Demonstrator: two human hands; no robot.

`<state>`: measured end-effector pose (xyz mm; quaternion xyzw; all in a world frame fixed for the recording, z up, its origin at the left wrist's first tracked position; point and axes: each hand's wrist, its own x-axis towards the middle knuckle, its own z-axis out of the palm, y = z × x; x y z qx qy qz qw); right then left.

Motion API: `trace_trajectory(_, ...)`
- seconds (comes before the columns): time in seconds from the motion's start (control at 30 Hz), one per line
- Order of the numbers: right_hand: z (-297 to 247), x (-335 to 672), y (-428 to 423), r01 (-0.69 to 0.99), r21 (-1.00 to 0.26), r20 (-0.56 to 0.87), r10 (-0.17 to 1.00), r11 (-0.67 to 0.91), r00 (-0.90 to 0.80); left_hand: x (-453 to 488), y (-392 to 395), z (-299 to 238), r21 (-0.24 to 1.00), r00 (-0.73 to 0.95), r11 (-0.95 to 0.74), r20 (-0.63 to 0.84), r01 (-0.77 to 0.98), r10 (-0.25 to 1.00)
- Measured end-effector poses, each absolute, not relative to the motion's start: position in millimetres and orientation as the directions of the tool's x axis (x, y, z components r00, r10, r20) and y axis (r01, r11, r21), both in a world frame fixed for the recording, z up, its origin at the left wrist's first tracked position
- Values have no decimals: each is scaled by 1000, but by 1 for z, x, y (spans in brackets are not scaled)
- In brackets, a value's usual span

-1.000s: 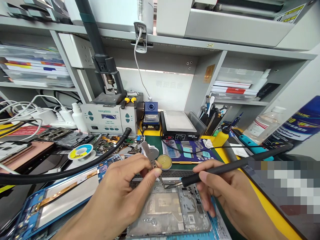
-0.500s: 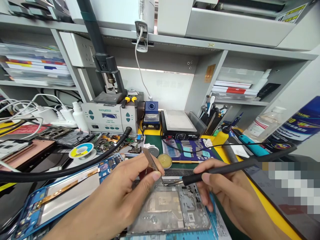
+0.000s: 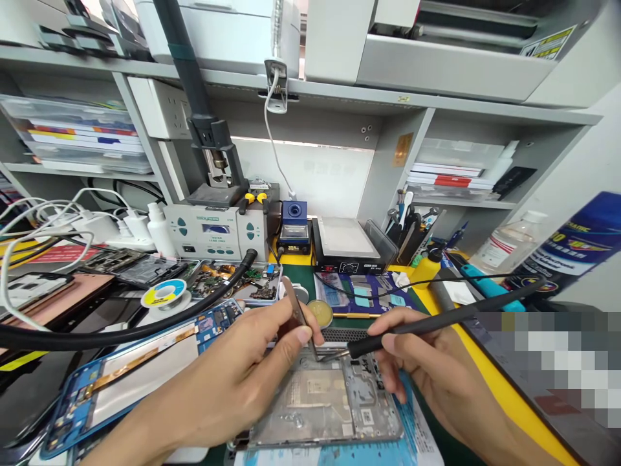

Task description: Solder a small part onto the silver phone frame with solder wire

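Labels: The grey control unit [image 3: 213, 230] bears the legible words "LEAD FREE" below its display. The small blue station [image 3: 294, 230] shows three lit digits, the first a 3; the rest are not sharp. Print on the hot plate [image 3: 349, 239] is too small to read, and lettering on the blue can [image 3: 572, 249] is mostly blurred. The metal frame [image 3: 323, 401] carries a square code [image 3: 366, 416] and a black handwritten mark of uncertain reading.

Position: The metal frame lies flat over a blue-and-white sheet [image 3: 412, 446], between and below the hands. The left hand [image 3: 262, 356], at its upper left side, has thumb and fingers pinched on tweezers [image 3: 292, 298]. The right hand [image 3: 429, 362], near its right side, grips a soldering iron [image 3: 371, 345]. Both tool tips converge at the upper edge; whether they touch cannot be told.
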<state>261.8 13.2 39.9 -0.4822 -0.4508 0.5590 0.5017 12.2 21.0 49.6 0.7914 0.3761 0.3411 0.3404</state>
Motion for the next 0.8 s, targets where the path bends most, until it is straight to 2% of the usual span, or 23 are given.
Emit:
trace_trajectory(0.13,40,262,12,-128,-989,-78,997,-80,-20,14,23,49,799,476,-494,305,343,825)
trace_trajectory(0.3,38,263,13,-125,-990,-61,998,-65,-34,19,25,45,784,415,-467,296,409,860)
trace_trajectory(0.53,36,261,14,-115,-991,-64,998,-65,-18,21,26,38,824,360,-413,278,387,891)
trace_trajectory(0.8,36,260,15,-129,-989,-70,998,-69,3,25,27,42,829,295,-425,331,363,896)
